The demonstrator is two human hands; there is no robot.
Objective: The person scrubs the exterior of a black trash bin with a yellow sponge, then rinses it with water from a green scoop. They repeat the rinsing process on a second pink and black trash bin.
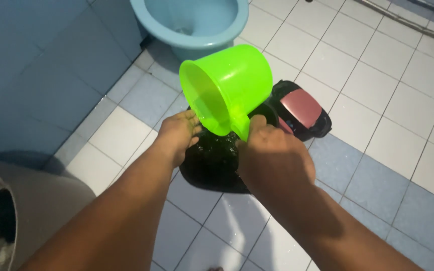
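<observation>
A green plastic scoop (227,88) is held by its handle in the right hand (272,158), whose fingers are closed around the handle. The scoop is tilted, with its open mouth turned down and to the left, above a black rounded container (212,165) that stands on the tiled floor (377,100). The left hand (179,133) is laid on the left rim of this container, with the fingers curled over the edge, so it is closed loosely on the rim.

A second black object with a reddish lid (302,108) lies just beside the container, toward the far right. A blue toilet bowl (192,22) stands at the far edge of the floor.

For a good pour, the mouth of the scoop should be kept low and directly over the container, so that little is splashed on the tiles. The container should be kept steady by the left hand, and the tilt should be increased slowly. The floor seems wet near the container, so care is needed.
</observation>
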